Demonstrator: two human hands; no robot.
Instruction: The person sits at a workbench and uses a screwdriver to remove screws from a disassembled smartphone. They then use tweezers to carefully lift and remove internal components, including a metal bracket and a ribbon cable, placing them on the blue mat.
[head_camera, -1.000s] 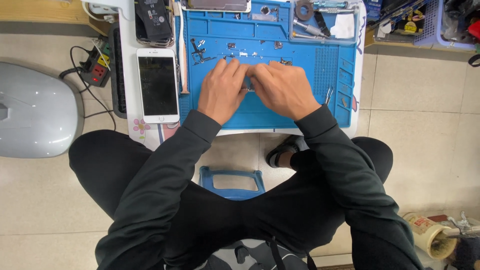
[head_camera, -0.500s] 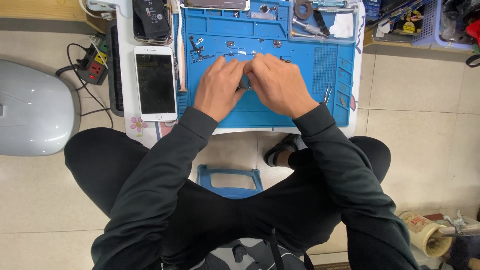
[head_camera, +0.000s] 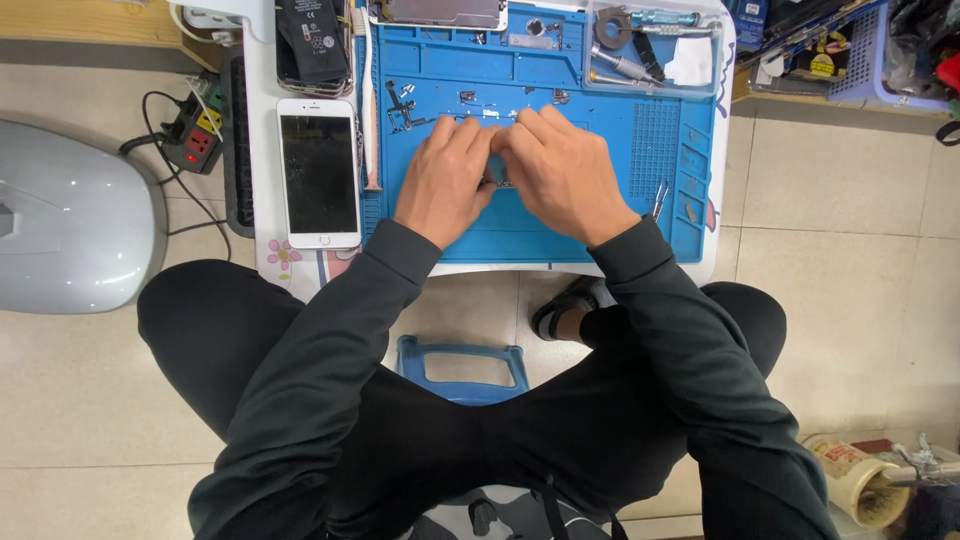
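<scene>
Both hands have stayed pressed together at the middle of the blue repair mat (head_camera: 600, 215) since a second ago, shifting only slightly toward the far side as the head camera drifted. The left hand (head_camera: 442, 182) and right hand (head_camera: 560, 172) meet fingertip to fingertip, fingers curled down over a small dark part (head_camera: 497, 183) that shows only as a sliver between them; what kind of part it is cannot be told, nor whether either hand actually pinches it.

Just beyond the fingers, small metal brackets and screws (head_camera: 470, 98) lie scattered on the mat. To the right of the right hand, a pair of tweezers (head_camera: 660, 200) rests near the mat's right edge. At the far right corner a clear tray (head_camera: 700, 88) holds tools and a white cloth. At the far edge, part of a phone housing (head_camera: 440, 13) lies on the mat.

Left of the mat, a white smartphone (head_camera: 319, 172) lies face up on the white counter (head_camera: 262, 240), with a black battery (head_camera: 312, 42) beyond it. A power strip (head_camera: 195, 135) and a grey rounded appliance (head_camera: 65, 215) sit on the tiled floor to the left. A blue stool (head_camera: 462, 365) shows between the person's knees.
</scene>
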